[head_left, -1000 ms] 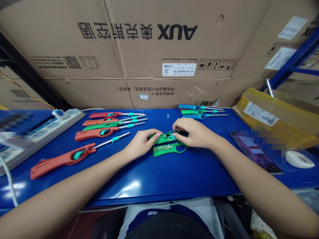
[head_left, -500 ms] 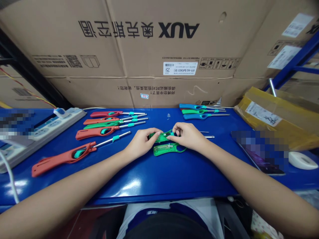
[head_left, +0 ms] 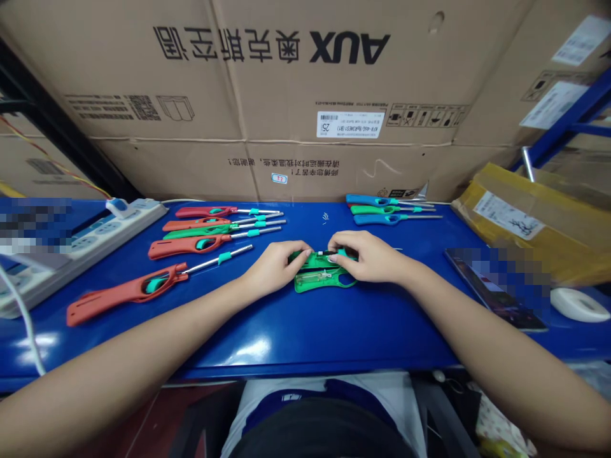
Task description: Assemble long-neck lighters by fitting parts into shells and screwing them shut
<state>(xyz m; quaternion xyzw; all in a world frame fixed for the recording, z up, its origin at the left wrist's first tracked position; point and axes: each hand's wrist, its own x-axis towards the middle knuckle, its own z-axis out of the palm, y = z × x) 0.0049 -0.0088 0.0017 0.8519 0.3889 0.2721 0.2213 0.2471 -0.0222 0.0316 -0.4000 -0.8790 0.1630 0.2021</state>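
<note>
Two halves of an opened green lighter lie in front of me. The upper green lighter half (head_left: 315,261) is between my hands, with a small black-and-white part in it. My left hand (head_left: 279,268) pinches its left end between thumb and fingers. At its right end, my right hand (head_left: 365,257) has thumb and fingertips closed on the inner parts beside a teal trigger (head_left: 351,253); exactly what they grip is partly hidden. Just below, the lower green lighter half (head_left: 317,280) rests on the table, its clear inner piece showing.
Several stick lighters lie at left, the nearest a red lighter (head_left: 126,296). More lie at the back, including a blue lighter (head_left: 382,219). A power strip (head_left: 90,245) stands far left. At right are a phone (head_left: 496,289), a white mouse-like object (head_left: 580,305) and a taped yellow package (head_left: 539,222).
My right hand's fingers have shifted slightly along the upper lighter half, and the black part inside shows more clearly. The whole view has tilted a little. The left hand keeps its pinch.
</note>
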